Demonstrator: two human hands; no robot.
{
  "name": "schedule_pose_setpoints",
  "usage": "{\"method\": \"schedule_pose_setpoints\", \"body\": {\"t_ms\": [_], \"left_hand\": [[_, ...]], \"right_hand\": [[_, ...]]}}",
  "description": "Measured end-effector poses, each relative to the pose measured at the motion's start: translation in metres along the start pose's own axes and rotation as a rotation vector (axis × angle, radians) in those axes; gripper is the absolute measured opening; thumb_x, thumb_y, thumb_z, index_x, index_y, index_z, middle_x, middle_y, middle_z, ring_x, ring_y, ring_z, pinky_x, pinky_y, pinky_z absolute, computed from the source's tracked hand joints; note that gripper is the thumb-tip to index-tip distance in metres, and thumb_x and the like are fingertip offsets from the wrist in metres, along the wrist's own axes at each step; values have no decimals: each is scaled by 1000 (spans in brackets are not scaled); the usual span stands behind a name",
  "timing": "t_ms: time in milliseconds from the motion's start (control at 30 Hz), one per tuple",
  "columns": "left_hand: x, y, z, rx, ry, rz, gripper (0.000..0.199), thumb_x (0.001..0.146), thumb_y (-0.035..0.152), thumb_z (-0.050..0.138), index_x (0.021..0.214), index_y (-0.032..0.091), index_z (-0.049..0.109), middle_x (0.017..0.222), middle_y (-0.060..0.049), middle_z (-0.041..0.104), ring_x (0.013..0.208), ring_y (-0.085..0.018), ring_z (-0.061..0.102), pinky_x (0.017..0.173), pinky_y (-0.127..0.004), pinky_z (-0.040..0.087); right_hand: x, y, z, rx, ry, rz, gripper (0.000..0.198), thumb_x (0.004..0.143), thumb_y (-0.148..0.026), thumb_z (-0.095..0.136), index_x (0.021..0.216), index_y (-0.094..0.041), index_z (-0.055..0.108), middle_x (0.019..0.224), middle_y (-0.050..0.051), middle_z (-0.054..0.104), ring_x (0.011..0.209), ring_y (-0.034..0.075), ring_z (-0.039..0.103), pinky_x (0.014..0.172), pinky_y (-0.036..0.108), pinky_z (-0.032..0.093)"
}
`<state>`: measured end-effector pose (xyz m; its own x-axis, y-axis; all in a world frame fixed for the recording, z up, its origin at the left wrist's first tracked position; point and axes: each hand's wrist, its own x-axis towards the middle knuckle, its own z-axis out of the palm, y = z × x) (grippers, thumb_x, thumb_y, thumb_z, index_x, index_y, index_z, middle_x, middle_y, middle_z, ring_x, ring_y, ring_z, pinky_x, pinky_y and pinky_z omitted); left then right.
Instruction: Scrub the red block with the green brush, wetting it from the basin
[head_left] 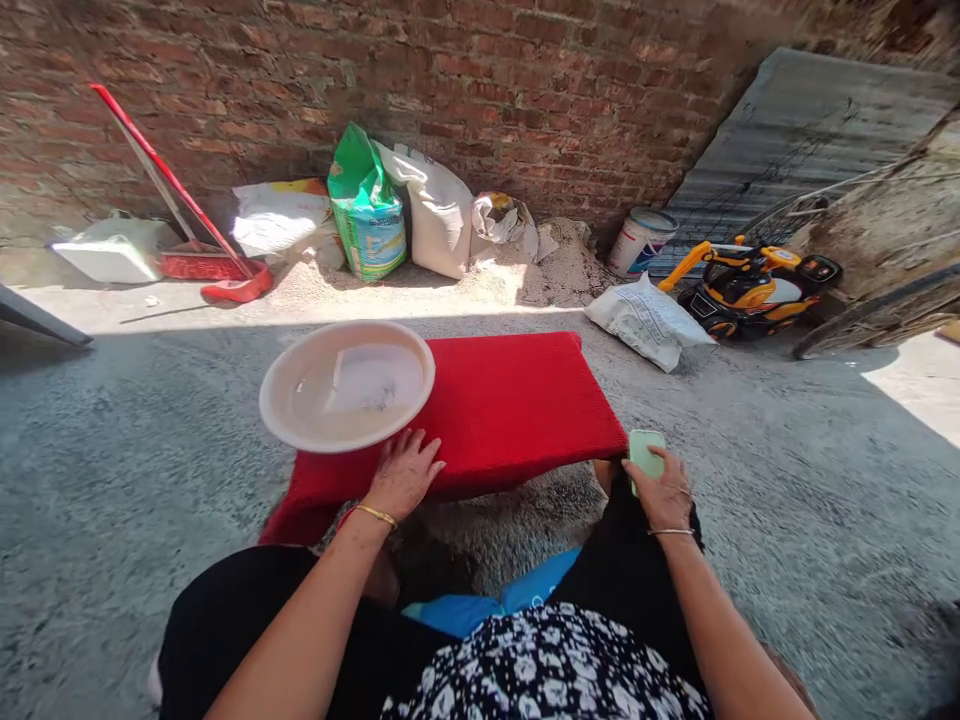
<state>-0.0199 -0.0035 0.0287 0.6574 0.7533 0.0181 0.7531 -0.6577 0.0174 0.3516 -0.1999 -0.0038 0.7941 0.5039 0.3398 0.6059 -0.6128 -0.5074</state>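
Head view shows one red ribbed cloth (pixel 525 400) spread over a low support in front of your two hands. Its long axis runs sideways, from beyond your left hand (pixel 405 472) to your right hand (pixel 664 490), and its left end drops down toward the floor.

You have one pale green rounded block (pixel 643 446) in the right hand, just beside the near right corner of the cloth. Its long axis points forward, away from your wrist, and its far end sticks out past your fingers. You are pinching it between the thumb and the fingers.

Your left hand lies palm down on the near edge of the cloth, with the fingers spread and pointing forward. One round plastic basin (pixel 330 445) stands on the cloth, ahead and to the left of this hand; whether your fingertips touch its rim, I cannot tell. Both your forearms reach forward, well apart, and one gold-coloured bangle (pixel 379 516) is on your left wrist.

Well ahead of your left hand are two upright sacks (pixel 367 215). Beyond your right hand are one lying white sack (pixel 649 320), one bucket (pixel 641 240) and one toy excavator (pixel 765 285).
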Motion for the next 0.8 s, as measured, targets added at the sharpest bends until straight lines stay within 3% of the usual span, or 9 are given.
{"method": "schedule_pose_setpoints", "body": {"t_ms": [67, 167, 267, 367, 467, 567, 667, 800], "left_hand": [[-3, -4, -5, -73, 37, -33, 35, 93, 33, 41, 122, 24, 59, 126, -9, 58, 110, -23, 57, 90, -36, 46], [-8, -10, -10, -173, 114, -57, 32, 94, 29, 38, 117, 22, 60, 111, -7, 64, 90, -17, 63, 73, -27, 50], [-12, -16, -12, -228, 243, -42, 29, 94, 25, 39, 109, 20, 62, 97, -6, 68, 84, -16, 64, 69, -26, 50], [-13, -21, -13, -274, 353, -35, 25, 92, 22, 43, 105, 18, 63, 94, -5, 69, 82, -16, 65, 70, -26, 50], [-13, -21, -15, -280, 399, -7, 23, 91, 20, 44, 103, 17, 64, 89, -6, 70, 79, -16, 65, 70, -27, 50], [-15, -17, -20, -254, 416, 35, 23, 91, 21, 44, 101, 17, 64, 85, -5, 70, 75, -16, 64, 68, -27, 50], [-17, -14, -25, -243, 454, 61, 23, 91, 21, 44, 100, 17, 65, 83, -6, 70, 75, -16, 64, 70, -28, 50], [-23, -23, -34, -268, 544, 41, 23, 90, 20, 45, 99, 17, 66, 83, -7, 72, 75, -16, 66, 71, -28, 51]], "right_hand": [[-20, -42, 10, 114, -83, -211, 45, 74, -53, 59, 105, -21, 54, 99, 7, 54, 97, 24, 51, 85, 39, 42], [-71, -119, 31, 265, -311, -561, 41, 78, -45, 61, 109, -22, 51, 97, 5, 53, 92, 20, 52, 80, 34, 44], [-122, -185, 50, 194, -515, -817, 39, 75, -41, 65, 107, -23, 54, 98, 5, 51, 86, 19, 51, 73, 29, 43], [-146, -217, 64, 48, -541, -973, 35, 73, -43, 68, 99, -22, 57, 95, 6, 51, 84, 20, 48, 70, 29, 40], [-139, -205, 69, -40, -483, -983, 30, 74, -40, 67, 96, -22, 58, 93, 7, 51, 84, 21, 46, 72, 30, 38], [-115, -160, 65, -66, -408, -895, 24, 77, -36, 63, 94, -21, 58, 93, 7, 51, 86, 21, 46, 75, 32, 38], [-89, -105, 54, -83, -311, -719, 23, 77, -37, 60, 91, -20, 55, 92, 7, 51, 88, 22, 47, 76, 32, 40], [-65, -51, 34, -137, -222, -400, 36, 76, -54, 54, 89, -21, 51, 90, 7, 51, 86, 23, 51, 70, 34, 43]]}}
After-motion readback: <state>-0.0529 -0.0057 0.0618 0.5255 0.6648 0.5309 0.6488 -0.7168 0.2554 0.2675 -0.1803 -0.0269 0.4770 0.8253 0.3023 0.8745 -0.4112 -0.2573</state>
